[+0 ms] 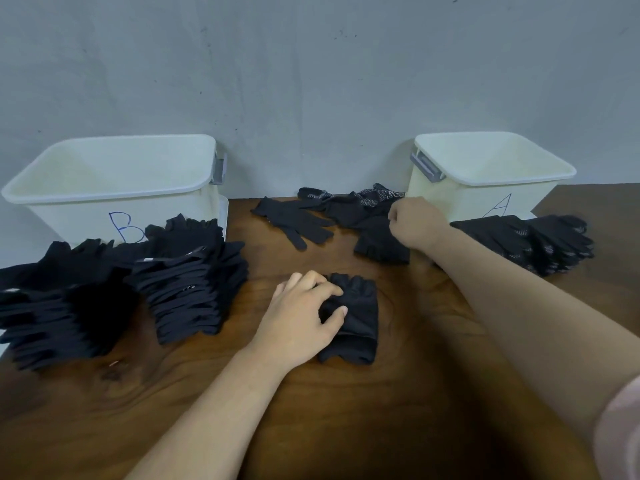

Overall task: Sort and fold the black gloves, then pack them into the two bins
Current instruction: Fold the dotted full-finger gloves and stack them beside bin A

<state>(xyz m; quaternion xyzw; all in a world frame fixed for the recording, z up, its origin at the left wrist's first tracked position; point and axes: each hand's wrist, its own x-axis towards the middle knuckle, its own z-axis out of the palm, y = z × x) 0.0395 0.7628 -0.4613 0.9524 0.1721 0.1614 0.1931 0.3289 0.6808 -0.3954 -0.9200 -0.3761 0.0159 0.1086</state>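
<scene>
A folded black glove (356,323) lies in the middle of the wooden table (346,410). My left hand (304,313) rests on its left side, fingers curled over the fabric. Farther back, my right hand (414,221) pinches a black glove (375,233) at the edge of a loose pile of unsorted gloves (332,206). Two tall stacks of folded gloves (187,282) stand in front of the white bin marked B (114,188) at the left. A smaller stack of dotted gloves (533,240) lies in front of the white bin marked A (485,174) at the right.
Both bins stand against the grey wall and look empty inside. A single flat glove (294,220) lies spread between the bins. Bare wood stretches from the folded glove to the near table edge.
</scene>
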